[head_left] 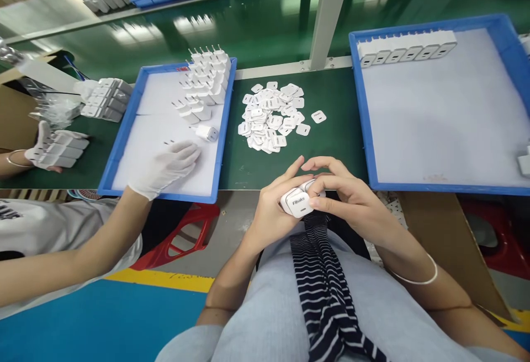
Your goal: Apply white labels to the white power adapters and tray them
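Observation:
Close in front of me, white plug chargers (298, 205) sit in my left hand (271, 207); at least two show, and the front face reads "Fibaks" above a small slot. The left fingers wrap round their sides. My right hand (345, 193) is closed about the same chargers, with its thumb at the edge of the lettered face and its forefinger bent over the one behind. The prongs are hidden. Beyond my hands, a loose pile of white face plates (269, 116) with slots lies on the green table (335, 130).
A blue tray (368, 147) on the right holds a row of chargers (408, 47). In the left blue tray (219, 163) several chargers (207, 78) stand prongs up, and a co-worker's gloved hand (169, 166) rests there. The co-worker's other gloved hand (41, 147) holds a charger block. A shelf post (329, 17) rises behind.

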Demonstrator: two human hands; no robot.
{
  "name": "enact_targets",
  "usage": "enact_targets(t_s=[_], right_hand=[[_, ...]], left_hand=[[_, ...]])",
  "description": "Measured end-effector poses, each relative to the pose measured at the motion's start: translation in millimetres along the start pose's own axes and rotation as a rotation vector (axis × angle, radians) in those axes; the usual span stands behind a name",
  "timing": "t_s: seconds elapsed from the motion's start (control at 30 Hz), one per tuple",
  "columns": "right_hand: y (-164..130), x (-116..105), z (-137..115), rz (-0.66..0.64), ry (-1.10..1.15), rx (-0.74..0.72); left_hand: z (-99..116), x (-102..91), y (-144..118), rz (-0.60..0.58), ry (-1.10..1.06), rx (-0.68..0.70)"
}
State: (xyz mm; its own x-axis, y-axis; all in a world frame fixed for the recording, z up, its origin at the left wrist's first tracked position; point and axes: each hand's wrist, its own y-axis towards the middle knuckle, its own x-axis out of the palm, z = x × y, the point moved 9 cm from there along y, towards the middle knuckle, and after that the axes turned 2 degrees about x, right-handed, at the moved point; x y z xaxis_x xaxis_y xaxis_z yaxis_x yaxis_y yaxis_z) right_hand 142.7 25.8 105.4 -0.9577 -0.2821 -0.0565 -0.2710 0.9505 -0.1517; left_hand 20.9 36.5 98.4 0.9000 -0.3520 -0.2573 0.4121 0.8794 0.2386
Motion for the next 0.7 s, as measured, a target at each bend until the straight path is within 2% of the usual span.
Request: enact_targets(t_s=[0.53, 0.7], right_hand=[[-4.8, 1.2, -3.1, 0.035, 0.025, -0.069], [-5.9, -1.8, -5.5, 0.064, -0.039, -0.090]], left_hand=[[-1.2, 2.4, 0.2, -0.040, -0.047, 0.037], [2.7, 4.2, -0.4, -0.055, -0.044, 0.055]])
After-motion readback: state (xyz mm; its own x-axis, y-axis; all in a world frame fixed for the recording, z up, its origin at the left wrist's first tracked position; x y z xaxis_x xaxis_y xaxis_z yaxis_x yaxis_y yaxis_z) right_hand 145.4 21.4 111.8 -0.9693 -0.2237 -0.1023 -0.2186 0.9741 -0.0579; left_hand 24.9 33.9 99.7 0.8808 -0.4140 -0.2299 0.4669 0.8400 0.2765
